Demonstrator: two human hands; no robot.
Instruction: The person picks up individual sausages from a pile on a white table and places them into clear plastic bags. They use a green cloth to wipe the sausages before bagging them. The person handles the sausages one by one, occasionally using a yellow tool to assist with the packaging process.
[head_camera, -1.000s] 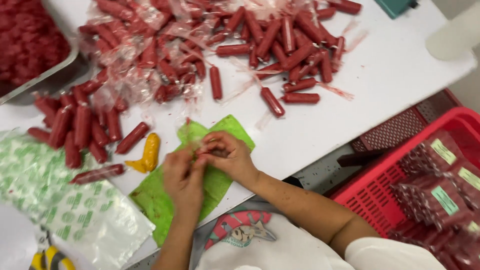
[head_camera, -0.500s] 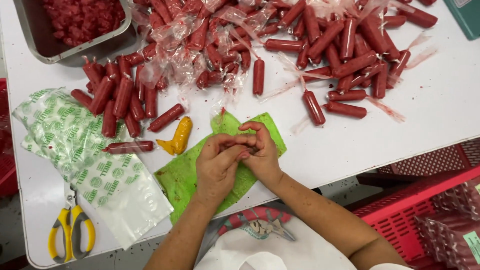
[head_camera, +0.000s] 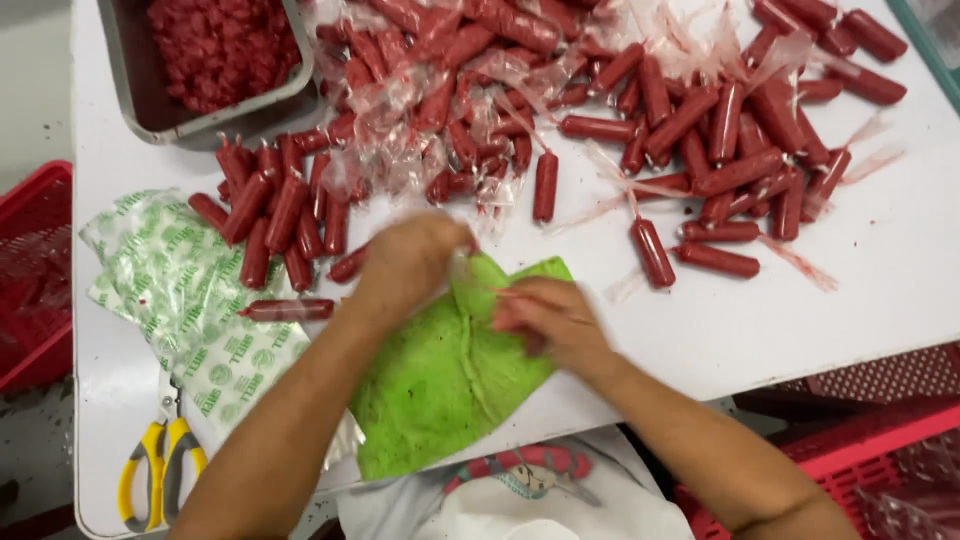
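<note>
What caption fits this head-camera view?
Two bare hands, left and right, work over a crumpled green cloth beside piled red plastic-wrapped sausages.

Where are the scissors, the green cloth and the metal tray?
scissors (head_camera: 160, 470): head view, on the yellow handles.
green cloth (head_camera: 440, 385): head view, on its bare middle, below the hands.
metal tray (head_camera: 125, 70): head view, on its left wall.

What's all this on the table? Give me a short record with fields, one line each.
Surface: white table
Left hand: blurred, over the green cloth's top edge, by thin clear film
Right hand: on the green cloth
Scattered: red plastic-wrapped sausages, loose clear wrappers
Far left corner: grey metal tray of red pieces
Near left: green-printed plastic bags, yellow-handled scissors
</note>
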